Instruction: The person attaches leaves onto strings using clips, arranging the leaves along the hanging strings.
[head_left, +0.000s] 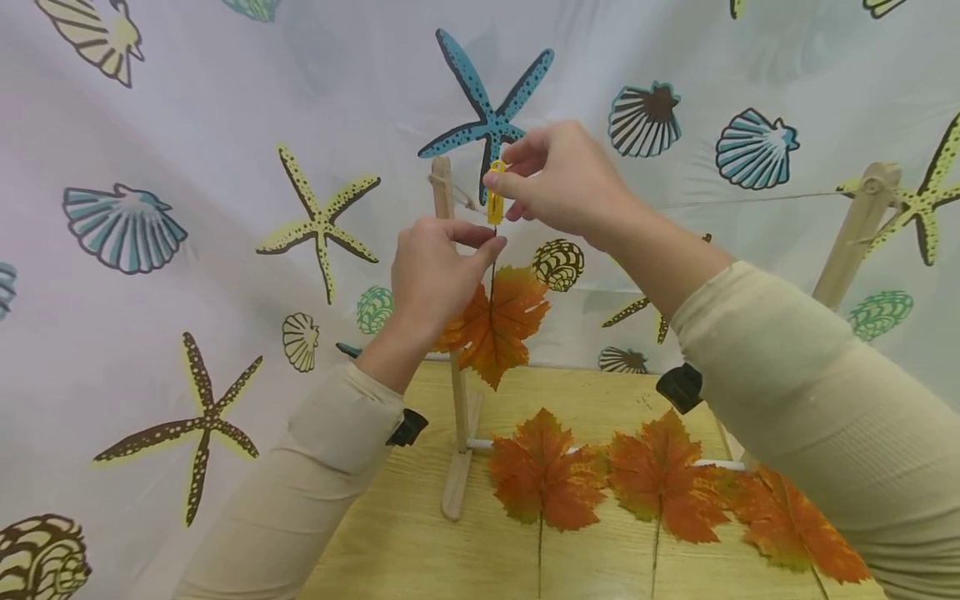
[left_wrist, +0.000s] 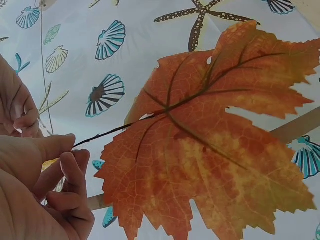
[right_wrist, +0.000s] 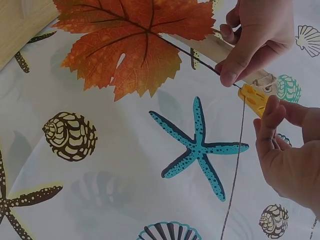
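The left hand [head_left: 435, 271] pinches the stem of an orange leaf [head_left: 495, 321]. The right hand [head_left: 558, 179] squeezes a yellow clothespin [head_left: 495, 193] at the string [head_left: 750, 200].

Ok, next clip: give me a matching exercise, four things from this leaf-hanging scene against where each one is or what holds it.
Things:
1. yellow clip
2. orange leaf
3. three leaves
4. string

Places:
A. lying in a row on the wooden table
B. stretched between the two wooden posts
C. pinched by the right hand
D. hanging by its stem from the left hand

Pairs: 1-C, 2-D, 3-A, 4-B
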